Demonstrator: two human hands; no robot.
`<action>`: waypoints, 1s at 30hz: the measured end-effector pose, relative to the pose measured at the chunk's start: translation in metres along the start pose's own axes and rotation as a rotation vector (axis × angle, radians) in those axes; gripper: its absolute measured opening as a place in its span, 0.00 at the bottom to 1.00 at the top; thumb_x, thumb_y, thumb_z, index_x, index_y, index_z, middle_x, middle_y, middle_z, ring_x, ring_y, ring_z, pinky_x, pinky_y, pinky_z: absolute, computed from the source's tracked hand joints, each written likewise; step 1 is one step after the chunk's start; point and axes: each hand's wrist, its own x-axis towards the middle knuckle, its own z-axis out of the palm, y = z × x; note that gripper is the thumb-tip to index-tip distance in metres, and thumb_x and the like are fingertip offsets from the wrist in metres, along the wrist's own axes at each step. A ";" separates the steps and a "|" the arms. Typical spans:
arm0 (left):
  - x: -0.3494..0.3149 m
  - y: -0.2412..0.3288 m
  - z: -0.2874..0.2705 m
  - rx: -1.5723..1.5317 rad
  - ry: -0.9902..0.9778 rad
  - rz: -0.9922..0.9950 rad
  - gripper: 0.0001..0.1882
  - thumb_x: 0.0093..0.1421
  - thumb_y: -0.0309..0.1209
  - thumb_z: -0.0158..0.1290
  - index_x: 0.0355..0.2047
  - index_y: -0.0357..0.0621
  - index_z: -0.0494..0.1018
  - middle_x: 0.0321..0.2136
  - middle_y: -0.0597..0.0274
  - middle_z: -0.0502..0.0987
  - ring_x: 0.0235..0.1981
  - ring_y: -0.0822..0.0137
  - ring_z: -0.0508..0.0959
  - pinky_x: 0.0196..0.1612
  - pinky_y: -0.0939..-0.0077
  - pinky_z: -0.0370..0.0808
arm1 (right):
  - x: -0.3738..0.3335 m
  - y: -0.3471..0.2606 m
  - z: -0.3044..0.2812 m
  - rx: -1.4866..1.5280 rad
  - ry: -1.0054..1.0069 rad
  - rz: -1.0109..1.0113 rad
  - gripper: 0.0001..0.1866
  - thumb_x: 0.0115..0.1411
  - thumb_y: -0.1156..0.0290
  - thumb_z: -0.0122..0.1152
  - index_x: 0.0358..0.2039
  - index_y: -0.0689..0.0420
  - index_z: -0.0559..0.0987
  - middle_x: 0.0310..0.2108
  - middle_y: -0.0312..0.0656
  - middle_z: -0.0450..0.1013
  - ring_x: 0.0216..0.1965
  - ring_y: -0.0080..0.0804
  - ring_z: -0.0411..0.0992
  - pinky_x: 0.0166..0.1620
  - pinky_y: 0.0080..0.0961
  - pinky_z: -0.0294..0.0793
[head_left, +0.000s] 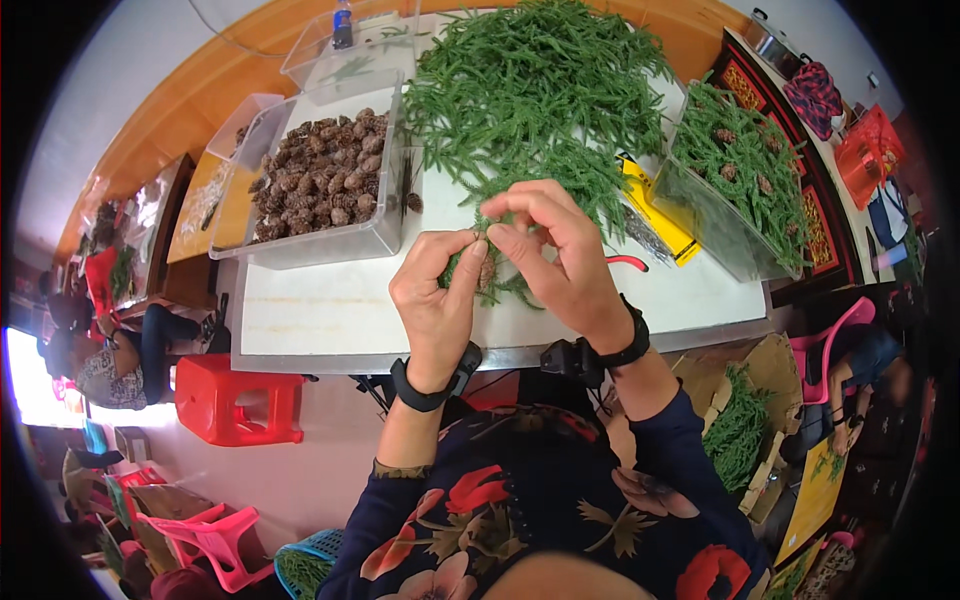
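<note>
The left hand [435, 290] and right hand [560, 265] pinch a sprig [489, 292] over the bench [330, 315]. Probably light, bendy; hold one end.

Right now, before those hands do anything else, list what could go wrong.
1. The sprig with a pine cone is pinched between the fingertips of the left hand and right hand; it might slip.
2. A red curved handle lies close by the right hand, which could knock it.
3. The clear bin of greenery stands near the table's right edge; a bump might push it off.
</note>
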 end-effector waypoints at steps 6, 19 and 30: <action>-0.002 0.003 -0.002 -0.187 -0.133 -0.163 0.04 0.55 0.20 0.58 0.32 0.32 0.77 0.27 0.60 0.76 0.29 0.72 0.74 0.35 0.80 0.70 | -0.004 0.011 -0.015 -0.111 -0.155 -0.049 0.05 0.58 0.72 0.61 0.31 0.61 0.78 0.32 0.36 0.69 0.28 0.19 0.63 0.30 0.17 0.61; -0.006 0.006 -0.006 -0.362 -0.275 -0.373 0.03 0.56 0.20 0.58 0.31 0.33 0.78 0.27 0.64 0.75 0.28 0.76 0.73 0.32 0.83 0.68 | -0.005 0.005 -0.028 -0.101 -0.244 -0.010 0.03 0.57 0.75 0.62 0.32 0.58 0.79 0.30 0.35 0.70 0.27 0.22 0.64 0.30 0.19 0.63; -0.004 0.000 -0.019 -0.706 -0.584 -0.655 0.02 0.57 0.21 0.57 0.29 0.33 0.76 0.24 0.64 0.73 0.23 0.75 0.72 0.27 0.80 0.69 | 0.020 0.012 -0.049 -0.211 -0.450 -0.601 0.12 0.47 0.81 0.65 0.33 0.54 0.80 0.35 0.38 0.70 0.29 0.30 0.68 0.30 0.22 0.68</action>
